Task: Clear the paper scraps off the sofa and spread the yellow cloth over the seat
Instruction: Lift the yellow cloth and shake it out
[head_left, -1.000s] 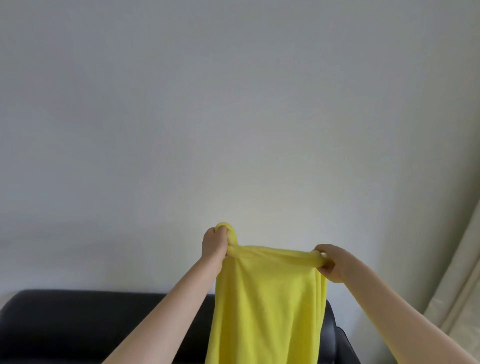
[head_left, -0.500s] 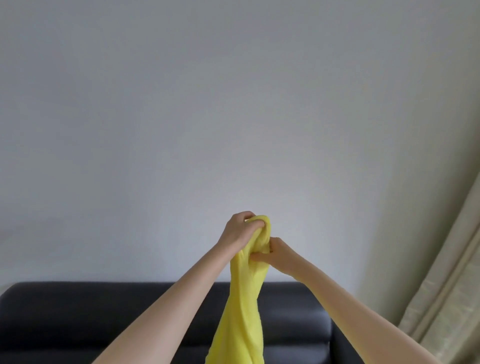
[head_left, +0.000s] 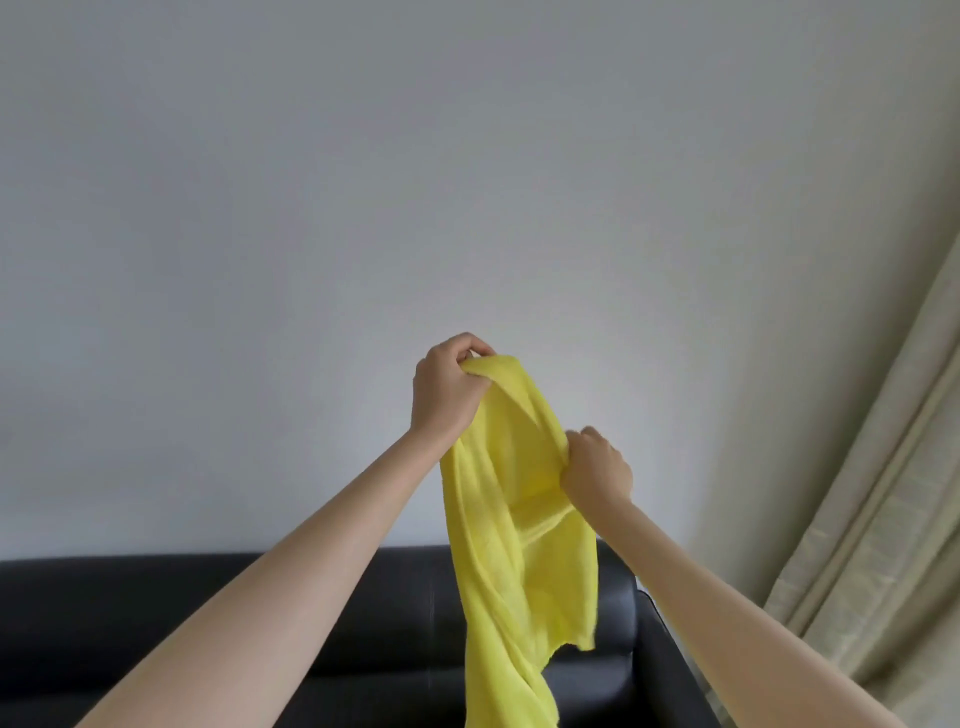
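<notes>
Your left hand (head_left: 447, 387) pinches the yellow cloth (head_left: 519, 519) up high. Your right hand (head_left: 597, 467) grips its edge at four o'clock, so it hangs open above the sofa (head_left: 260, 623).

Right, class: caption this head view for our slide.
Both hands, left above right, grip a yellow cloth hanging before a black sofa.

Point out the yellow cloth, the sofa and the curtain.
yellow cloth (head_left: 498, 519): head view, middle of the hanging fabric.
sofa (head_left: 208, 608): head view, black backrest, left part.
curtain (head_left: 883, 519): head view, folds at the right edge.
</notes>
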